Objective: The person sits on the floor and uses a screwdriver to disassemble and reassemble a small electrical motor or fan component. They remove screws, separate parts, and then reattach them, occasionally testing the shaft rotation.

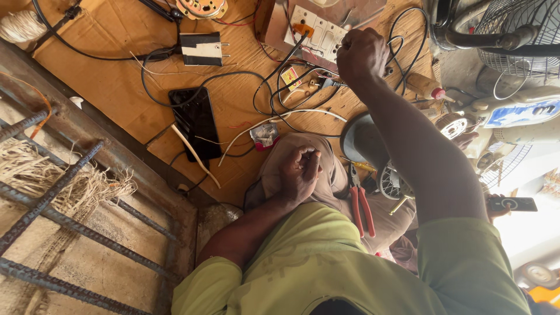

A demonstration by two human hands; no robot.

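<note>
Wires [291, 87] are lying tangled at twelve o'clock on the cardboard [116, 81], beside the switch board [318, 32]. Thin and floppy, they look best pinched near the ends; no single axis. The right hand [360, 53] is fisting tight over them, the left hand [300, 170] curling closed, contents hidden.

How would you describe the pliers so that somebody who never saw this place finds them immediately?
Start at the person's lap, below the cardboard sheet covered in wires. The pliers lie on the trouser leg, between the left hand closed on the knee and the raised right forearm. Their red handles set them apart from the yellow-handled tool just above.
</note>
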